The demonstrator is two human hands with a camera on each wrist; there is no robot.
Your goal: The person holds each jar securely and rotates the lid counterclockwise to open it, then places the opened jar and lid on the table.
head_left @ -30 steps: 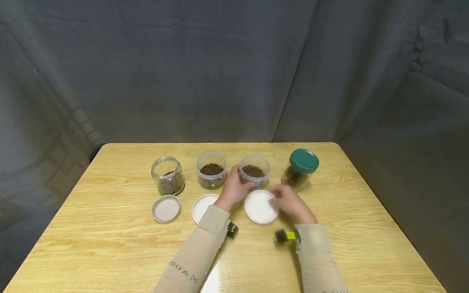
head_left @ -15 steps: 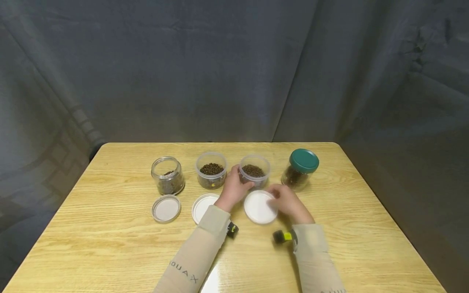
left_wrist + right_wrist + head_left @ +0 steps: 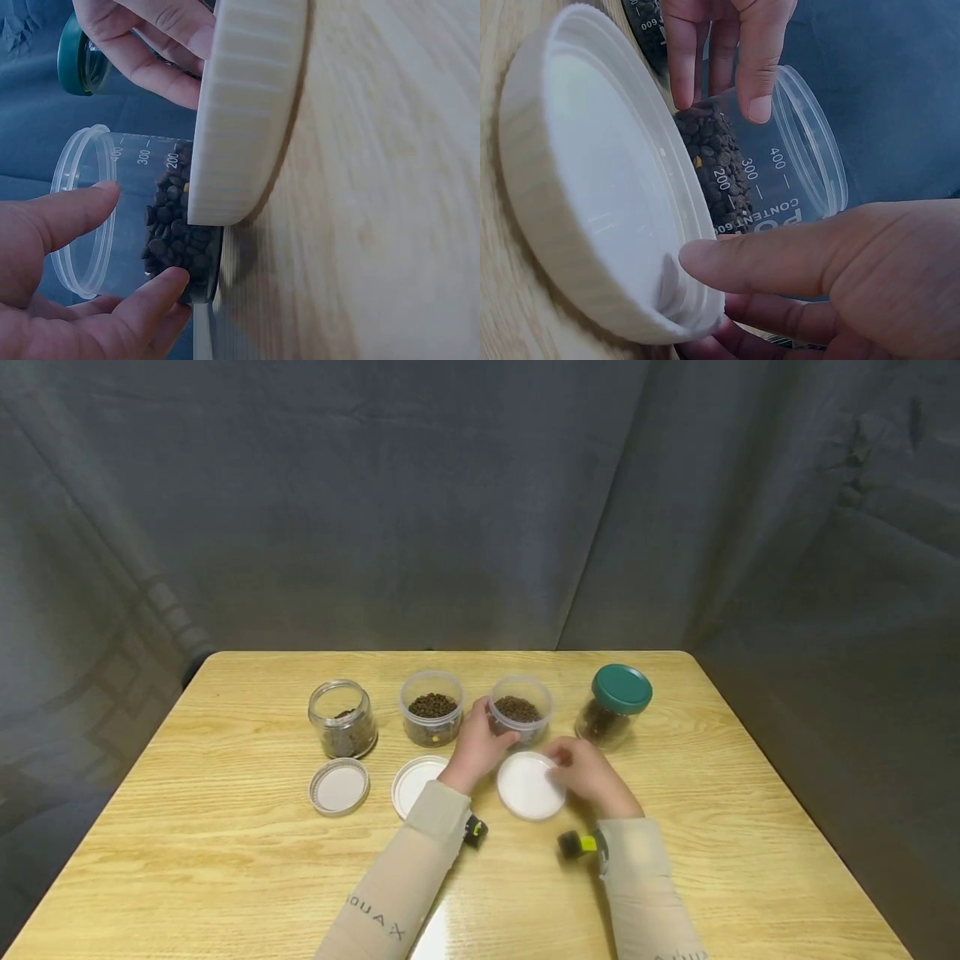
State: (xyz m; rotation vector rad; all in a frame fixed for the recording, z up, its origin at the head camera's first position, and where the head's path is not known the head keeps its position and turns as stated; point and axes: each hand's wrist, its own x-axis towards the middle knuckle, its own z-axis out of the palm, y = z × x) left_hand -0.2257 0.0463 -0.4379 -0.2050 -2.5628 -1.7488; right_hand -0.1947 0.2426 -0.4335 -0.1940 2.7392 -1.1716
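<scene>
My left hand (image 3: pixel 482 747) holds a clear plastic tub (image 3: pixel 531 735) by its near left side, thumb and fingers spread round its wall. Dark brown pellets fill the tub's lower part, and measuring marks show on it in the left wrist view. With thumb on the inner rim and fingers beneath, my right hand (image 3: pixel 588 772) pinches the right edge of a white screw lid (image 3: pixel 528 787). The lid's hollow side faces up, just in front of the tub. Its lower edge is at the table, but whether it is fully lifted I cannot tell.
Left of the held tub stand another open tub (image 3: pixel 433 732) of pellets and an open glass jar (image 3: pixel 351 739). Two lids lie before them, a white lid (image 3: pixel 416 783) and a smaller lid (image 3: pixel 340 787). A green-lidded jar (image 3: pixel 622 689) stands at right on the wooden table (image 3: pixel 750 860).
The right hand and the white lid have shifted very slightly left and toward me. My left hand keeps its grip on the tub.
</scene>
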